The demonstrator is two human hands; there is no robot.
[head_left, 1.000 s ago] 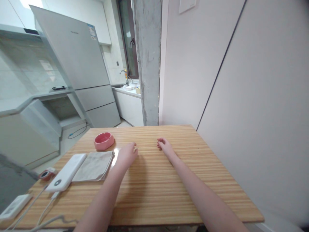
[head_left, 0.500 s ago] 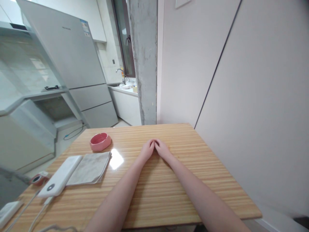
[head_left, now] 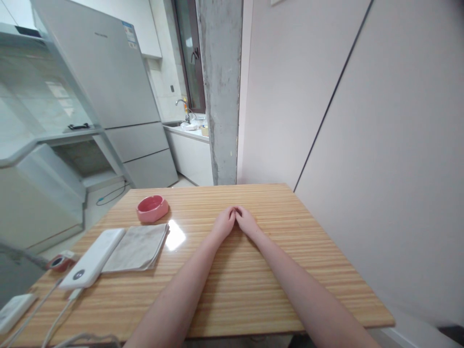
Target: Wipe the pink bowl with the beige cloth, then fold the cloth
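Your left hand and right hand are together over the table, fingers curled and mostly hidden so can't tell if they're pinching anything, pink bowl to your left, just beyond the folded gray cloth.

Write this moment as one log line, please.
left hand: appears touching right hand | held items: cannot tell | table, left side: pink dish, gray cloth, white power bank

Cannot read any text; see only blurred lettering on the refrigerator and tiny print on its blue-and-white sticker.
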